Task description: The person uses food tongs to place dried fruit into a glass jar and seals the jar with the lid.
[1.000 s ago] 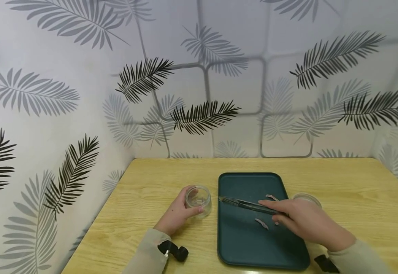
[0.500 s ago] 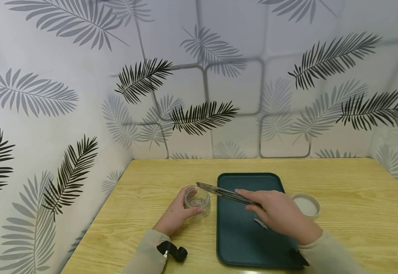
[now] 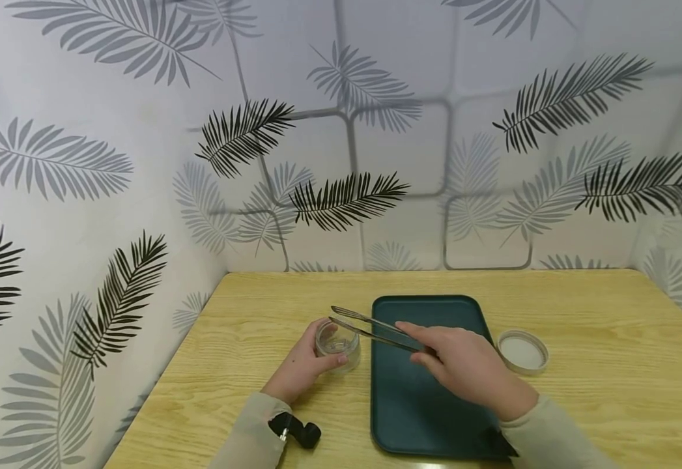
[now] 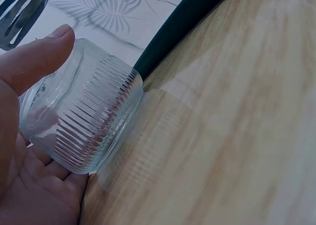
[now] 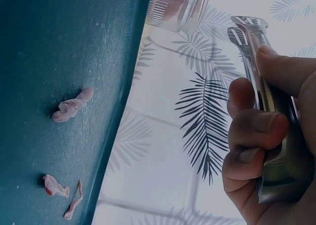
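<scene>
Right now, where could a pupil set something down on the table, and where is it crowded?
Bare table shows between tray and wall, left of the left hand, and right of the lid. It's crowded between jar and tray, under the tongs, and beneath the right hand.

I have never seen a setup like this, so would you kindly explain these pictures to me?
There is no machine here, only a person's left hand and right hand, both bare. The wide picture is taken from the head; the closer two, from the left and right wrists. A dark tray sits on the table, with a round lid beside it; the right wrist picture shows pinkish pieces on the tray. The left hand holds a glass jar, and the right grips metal tongs, their tips apart near the jar's mouth.
</scene>
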A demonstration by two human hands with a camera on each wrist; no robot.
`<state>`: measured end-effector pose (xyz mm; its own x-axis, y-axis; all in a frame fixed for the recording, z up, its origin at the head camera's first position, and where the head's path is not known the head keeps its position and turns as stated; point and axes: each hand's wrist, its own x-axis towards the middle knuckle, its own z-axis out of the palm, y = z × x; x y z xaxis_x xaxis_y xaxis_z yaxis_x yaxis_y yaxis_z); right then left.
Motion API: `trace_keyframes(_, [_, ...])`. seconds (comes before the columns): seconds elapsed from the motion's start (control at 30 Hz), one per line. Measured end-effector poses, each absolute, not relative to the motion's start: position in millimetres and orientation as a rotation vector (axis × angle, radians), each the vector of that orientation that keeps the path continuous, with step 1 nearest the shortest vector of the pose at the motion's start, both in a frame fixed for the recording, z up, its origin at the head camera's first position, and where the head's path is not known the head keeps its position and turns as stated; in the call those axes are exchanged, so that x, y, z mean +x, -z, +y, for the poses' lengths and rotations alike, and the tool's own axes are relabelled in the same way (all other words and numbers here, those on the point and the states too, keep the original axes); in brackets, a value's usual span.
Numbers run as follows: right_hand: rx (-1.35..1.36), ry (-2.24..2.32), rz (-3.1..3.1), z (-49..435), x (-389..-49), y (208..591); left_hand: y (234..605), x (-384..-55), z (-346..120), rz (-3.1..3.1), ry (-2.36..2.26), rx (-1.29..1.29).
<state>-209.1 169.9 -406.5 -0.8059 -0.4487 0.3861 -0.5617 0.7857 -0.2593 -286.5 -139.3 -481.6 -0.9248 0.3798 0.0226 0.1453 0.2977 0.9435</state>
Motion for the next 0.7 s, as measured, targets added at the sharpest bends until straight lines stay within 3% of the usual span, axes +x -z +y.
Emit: trace_keyframes(0.7, [0.74, -0.605, -2.823, 208, -207, 407, 481, -285, -140, 2.336, -1.694, 0.526])
